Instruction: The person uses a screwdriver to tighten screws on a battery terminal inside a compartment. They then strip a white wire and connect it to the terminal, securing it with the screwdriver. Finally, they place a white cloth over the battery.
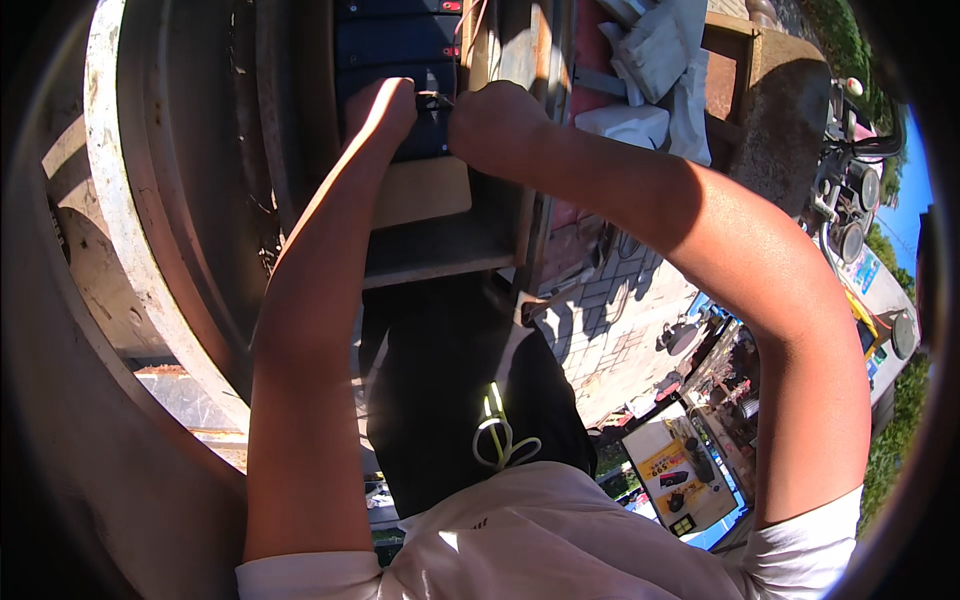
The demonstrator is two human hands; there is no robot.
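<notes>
A row of dark blue blocks point(395, 45), which look like battery cells, lies in a narrow metal frame. Red parts show at their right ends. Both arms reach forward over them. My left hand point(385, 108) is closed above the nearer blocks. Close on its right, my right hand point(495, 125) is closed too, by the blocks' right ends. A small dark and shiny piece point(433, 100) shows between the two hands; its kind and which hand grips it cannot be made out. Most fingers are hidden behind the hands. Thin reddish wires point(478, 25) run beyond the right hand.
A tan board point(425, 192) stands at the near end of the blocks, above a metal ledge point(440, 262). On the left curves a large rusty metal rim point(120, 200). Broken white pieces point(655, 55) lie at the right, with a motorcycle point(850, 195) farther off. A box point(680, 470) sits lower right.
</notes>
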